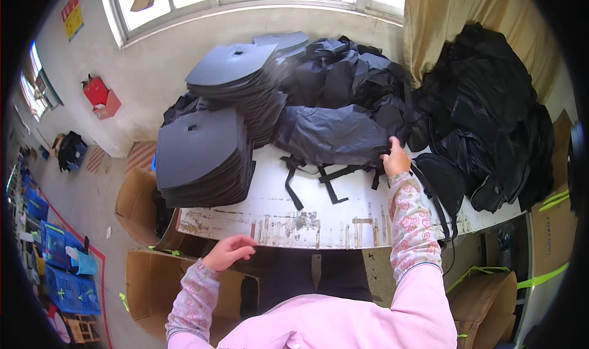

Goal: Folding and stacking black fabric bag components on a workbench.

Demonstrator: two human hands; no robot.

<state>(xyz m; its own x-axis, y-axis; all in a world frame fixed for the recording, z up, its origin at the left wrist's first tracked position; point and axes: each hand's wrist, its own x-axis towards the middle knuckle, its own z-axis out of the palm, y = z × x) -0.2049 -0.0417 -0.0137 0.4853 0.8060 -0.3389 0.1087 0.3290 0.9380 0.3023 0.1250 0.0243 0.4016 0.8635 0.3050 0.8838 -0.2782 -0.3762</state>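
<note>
My right hand [396,158] reaches over the table and pinches the right end of a dark grey fabric bag [334,133], thumb up. Black straps [331,183] trail from the bag's near side onto the white tabletop. My left hand [228,252] hangs just off the table's front edge, holding nothing, its fingers loosely bent with gaps between them. Left of the bag stands a tall stack of dark grey flat panels [202,143], each with a small slot. Behind it rises another stack of such panels [230,66]. Beside my right wrist lies a black strapped piece [443,180].
A heap of dark fabric bags [350,73] lies at the back, and a larger black pile [485,109] fills the right. The worn white table [288,226] has cardboard boxes [147,275] below its left side and another box [485,306] at the lower right.
</note>
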